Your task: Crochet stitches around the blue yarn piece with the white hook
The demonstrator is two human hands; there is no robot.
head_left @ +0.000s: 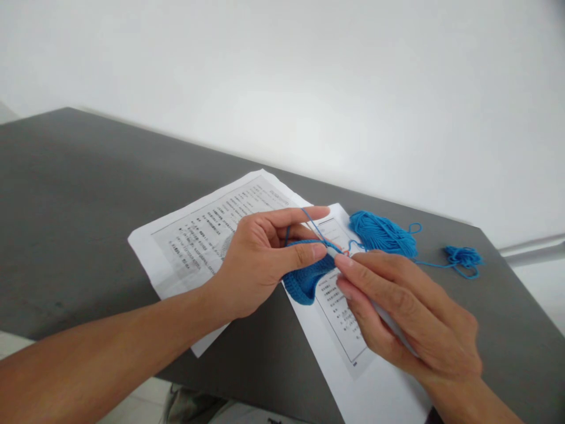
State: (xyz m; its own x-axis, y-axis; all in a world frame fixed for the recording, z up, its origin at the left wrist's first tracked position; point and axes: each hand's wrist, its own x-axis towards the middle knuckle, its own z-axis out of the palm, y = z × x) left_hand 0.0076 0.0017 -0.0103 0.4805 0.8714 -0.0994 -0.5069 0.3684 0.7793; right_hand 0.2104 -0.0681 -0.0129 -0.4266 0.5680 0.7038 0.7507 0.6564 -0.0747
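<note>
A piece of blue crochet work point(304, 284) is pinched between the thumb and fingers of my left hand point(260, 253). A strand of blue yarn point(313, 221) runs over that hand's raised index finger down to the edge of the work. My right hand point(406, 312) is closed round a pale crochet hook point(332, 251), whose tip end meets the top edge of the piece beside my left thumb. Most of the hook's handle is hidden under my right fingers and palm.
Printed sheets point(194, 235) lie under my hands on the dark grey table point(110, 182). Behind my right hand rests a blue yarn skein point(382, 232), with a small yarn tangle point(462, 257) farther right. A white wall point(282, 88) stands behind the table.
</note>
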